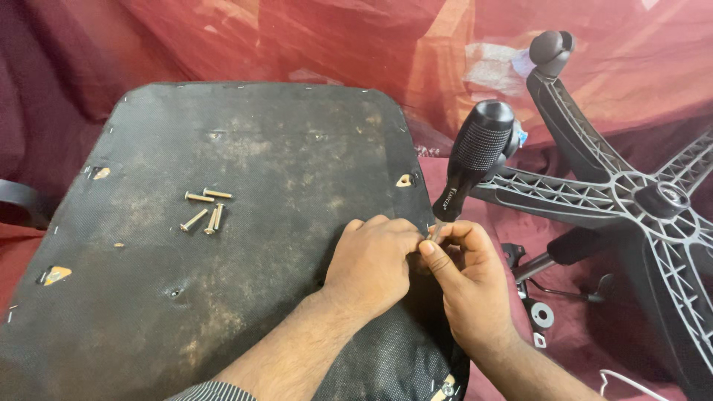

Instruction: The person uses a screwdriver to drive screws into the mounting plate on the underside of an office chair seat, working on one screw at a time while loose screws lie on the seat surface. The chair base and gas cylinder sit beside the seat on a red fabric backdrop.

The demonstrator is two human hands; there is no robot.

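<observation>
An upturned chair seat [223,282] with a worn black fabric underside lies in front of me. Several loose bolts [206,212] rest on it at the left. Both hands meet at the seat's right edge. My left hand [371,260] has its fingers curled at that edge, and what they pinch is hidden. My right hand [464,282] pinches the lower shaft of a screwdriver [475,156]. Its black ribbed handle leans up and to the right, with the tip hidden between my fingertips.
A grey star-shaped chair base [631,200] with a black caster [551,48] lies at the right on red cloth. A black gas cylinder [575,245] and a small metal bracket [541,315] lie beside it. A black armrest [18,197] shows at the far left.
</observation>
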